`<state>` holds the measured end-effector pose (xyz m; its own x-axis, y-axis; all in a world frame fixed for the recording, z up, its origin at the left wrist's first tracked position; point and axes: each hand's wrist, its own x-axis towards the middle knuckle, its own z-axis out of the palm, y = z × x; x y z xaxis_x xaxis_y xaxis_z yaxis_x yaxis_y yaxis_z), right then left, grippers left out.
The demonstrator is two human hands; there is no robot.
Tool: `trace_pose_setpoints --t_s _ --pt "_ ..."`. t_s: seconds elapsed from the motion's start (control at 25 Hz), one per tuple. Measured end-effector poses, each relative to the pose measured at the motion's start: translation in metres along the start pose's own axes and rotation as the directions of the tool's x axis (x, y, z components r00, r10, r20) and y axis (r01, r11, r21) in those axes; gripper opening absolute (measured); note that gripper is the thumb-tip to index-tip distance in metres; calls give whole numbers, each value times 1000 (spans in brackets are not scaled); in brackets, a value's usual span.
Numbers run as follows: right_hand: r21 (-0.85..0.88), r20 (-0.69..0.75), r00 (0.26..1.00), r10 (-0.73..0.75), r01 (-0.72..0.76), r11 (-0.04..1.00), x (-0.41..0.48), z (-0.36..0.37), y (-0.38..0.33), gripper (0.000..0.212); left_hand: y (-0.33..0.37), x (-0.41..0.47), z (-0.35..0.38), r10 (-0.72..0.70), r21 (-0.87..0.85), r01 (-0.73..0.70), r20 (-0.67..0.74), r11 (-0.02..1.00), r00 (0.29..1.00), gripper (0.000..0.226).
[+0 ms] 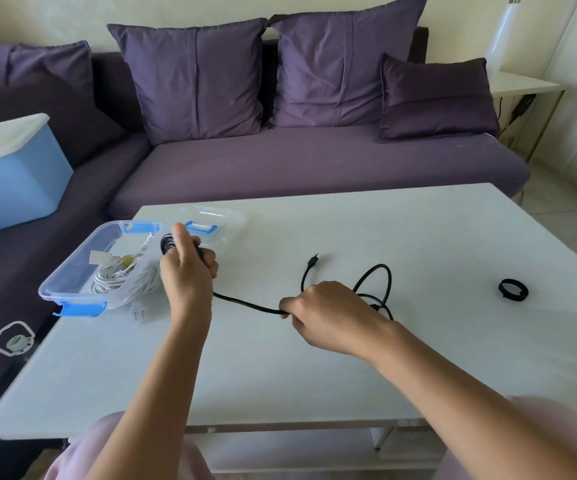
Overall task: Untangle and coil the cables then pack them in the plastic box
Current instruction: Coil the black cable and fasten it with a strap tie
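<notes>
Head cam: L hand (pixel 187 271) is raised over the table (pixel 314 375), just beside the right edge of the plastic box (pixel 72 271). Its fingers are curled round a small bundle of turns of the black cable (pixel 245 304). Thumb is straight, pointing away from me. The turns poke out above the fist as a dark loop. From under that hand the cable runs in one slack line to the R hand (pixel 328 313), low over the table near centre. R fingers are closed round the cable, knuckles up. I see the cable enter the fist at its left side. Thumb tip is hidden, so I can't tell how it presses. Beyond the R hand the rest of the cable lies on the table in loose loops that cross each other, w/ the plug end (pixel 313 259) free and pointing toward the sofa (pixel 314 161).

Plastic box: clear, blue clips, open, at the table's far-left corner. Inside is a white cable (pixel 124 277), coiled. A white plug (pixel 138 315) lies outside on the table, at the box's near-right corner. The clear lid (pixel 226 220) lies flat behind the L hand, touching or v. close to the box, can't tell which.

Also: a small black ring (pixel 513 289) on the table, well apart to the right. Blue tub (pixel 13 181) w/ a pale top on the sofa, left side.
</notes>
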<state>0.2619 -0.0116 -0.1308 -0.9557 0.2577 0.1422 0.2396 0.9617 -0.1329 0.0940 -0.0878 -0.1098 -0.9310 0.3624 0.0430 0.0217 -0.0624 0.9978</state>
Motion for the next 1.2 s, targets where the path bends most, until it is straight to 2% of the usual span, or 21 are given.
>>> trace_pose_setpoints --t_s 0.04,0.12,0.24,0.32,0.4,0.44,0.48,0.52,0.6,0.68,0.8,0.84,0.92,0.96,1.0,1.04,1.08,1.12,1.2 --pt "-10 -20 1000 -16 16 1000 1 -1 1 28 -3 -2 3 63 155 -68 38 986 997 40" --pt "-17 -77 996 -44 43 999 1 -5 5 22 -12 -8 8 161 411 -207 143 888 976 42" --pt "24 -211 976 -50 56 998 -1 -9 10 11 -23 -20 17 166 651 -287 243 703 956 49" --pt "19 -252 966 -54 61 998 -3 -10 13 12 -26 -26 22 61 739 -303 336 602 940 46" --pt "25 -311 950 -29 38 999 -4 -14 19 15 -29 -28 26 -216 763 -223 428 606 877 43" --pt "39 -348 938 5 9 999 -4 -17 24 17 -30 -30 25 -396 772 -141 463 620 793 43" --pt "54 -384 922 47 -28 998 -5 -20 29 20 -31 -31 22 -549 786 -75 493 613 675 45" --pt "67 -417 905 88 -66 996 -5 -24 35 22 -32 -31 19 -642 790 -46 529 612 555 47" --pt "91 -471 864 181 -156 984 -9 -33 49 25 -29 -31 14 -698 740 8 631 673 339 48" --pt "147 -513 805 297 -259 955 -15 -45 65 26 -22 -31 11 -673 672 62 725 738 143 46" --pt "254 -553 689 468 -396 882 -28 -58 91 24 -9 -29 6 -628 632 98 775 769 -74 43" --pt "283 -547 658 517 -436 854 -31 -60 97 25 -7 -27 5 -582 609 166 792 776 -185 41" --pt "316 -512 620 594 -507 802 -35 -60 106 26 -5 -19 2 -365 542 381 818 749 -445 34" --pt "317 -488 616 619 -536 783 -34 -59 107 26 -3 -17 0 -214 497 494 826 714 -522 29" --pt "311 -461 621 633 -555 771 -33 -57 107 25 -2 -15 -1 -73 434 597 844 675 -531 26" --pt "304 -440 633 637 -563 769 -31 -54 106 24 -1 -15 -3 42 340 688 880 641 -474 24" --pt "299 -425 645 635 -562 771 -29 -52 104 21 0 -13 -5 131 217 765 922 606 -366 23" --pt "302 -412 654 635 -559 772 -28 -51 103 19 1 -10 -8 183 83 820 957 567 -223 21" --pt "315 -377 668 642 -559 767 -26 -51 99 16 -1 -2 -14 162 -151 890 983 430 88 18"
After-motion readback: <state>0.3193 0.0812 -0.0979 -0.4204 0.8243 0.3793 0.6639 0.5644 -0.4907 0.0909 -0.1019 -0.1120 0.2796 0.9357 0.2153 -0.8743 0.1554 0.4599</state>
